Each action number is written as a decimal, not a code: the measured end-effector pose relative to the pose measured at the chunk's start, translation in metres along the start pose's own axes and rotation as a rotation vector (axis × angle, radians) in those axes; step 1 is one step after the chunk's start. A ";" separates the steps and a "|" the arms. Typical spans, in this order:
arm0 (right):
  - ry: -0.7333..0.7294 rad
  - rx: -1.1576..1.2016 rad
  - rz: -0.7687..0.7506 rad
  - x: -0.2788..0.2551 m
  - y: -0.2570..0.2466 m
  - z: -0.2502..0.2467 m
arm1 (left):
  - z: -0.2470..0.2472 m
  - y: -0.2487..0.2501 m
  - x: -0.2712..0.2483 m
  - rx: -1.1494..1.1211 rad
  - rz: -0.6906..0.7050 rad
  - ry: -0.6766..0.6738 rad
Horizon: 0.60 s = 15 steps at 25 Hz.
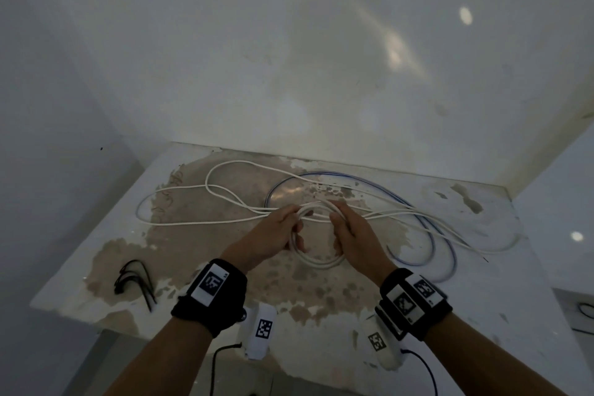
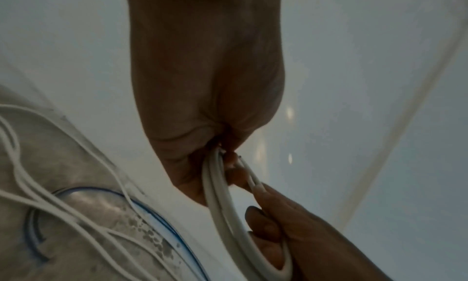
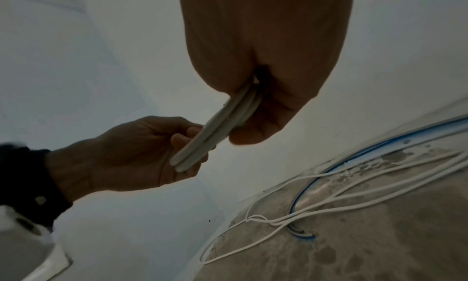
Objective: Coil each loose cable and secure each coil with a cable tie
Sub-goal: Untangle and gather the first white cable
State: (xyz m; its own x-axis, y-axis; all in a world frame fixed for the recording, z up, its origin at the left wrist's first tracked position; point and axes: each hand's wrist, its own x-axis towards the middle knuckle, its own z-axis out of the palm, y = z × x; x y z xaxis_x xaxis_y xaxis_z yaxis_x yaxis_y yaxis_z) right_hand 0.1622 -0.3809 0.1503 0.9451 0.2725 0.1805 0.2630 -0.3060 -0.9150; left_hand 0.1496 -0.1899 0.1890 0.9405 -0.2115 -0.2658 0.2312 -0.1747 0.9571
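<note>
Table (image 1: 501, 235) carried the slack white cable (image 1: 180, 222) and a blue cable (image 1: 450, 254) sprawled across it, with black ties (image 1: 133, 280) near its left front edge. Above it, left hand (image 1: 273, 235) and right hand (image 1: 356, 235) each curled fingers round opposite sides of a small white coil (image 1: 316, 262). Coiling looked barely begun; next, the right hand would likely need to draw in slack for another loop.

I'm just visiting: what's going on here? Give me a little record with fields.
activity: coiling a white cable above a table
left hand: grips the coil's left side
right hand: grips its right side
coil: a few loops, no tie on it
loose cable: white strands trail over the table
blue cable: lies uncoiled on the table
cable ties: black bundle at the table's near left
</note>
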 end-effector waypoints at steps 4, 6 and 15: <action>-0.212 -0.101 -0.030 0.004 -0.008 0.007 | -0.006 0.001 0.006 0.188 0.021 0.018; -0.273 -0.180 -0.048 0.008 -0.012 0.011 | -0.006 -0.001 0.002 0.172 -0.020 0.063; -0.205 -0.119 -0.083 0.015 -0.010 0.038 | -0.025 -0.024 0.003 0.013 -0.038 0.089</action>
State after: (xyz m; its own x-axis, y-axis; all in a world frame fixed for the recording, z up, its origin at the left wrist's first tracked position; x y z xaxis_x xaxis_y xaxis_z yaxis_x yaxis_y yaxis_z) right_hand 0.1665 -0.3386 0.1484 0.8634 0.4765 0.1656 0.3709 -0.3771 -0.8487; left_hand 0.1527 -0.1625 0.1684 0.9498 -0.1182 -0.2898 0.2642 -0.1932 0.9449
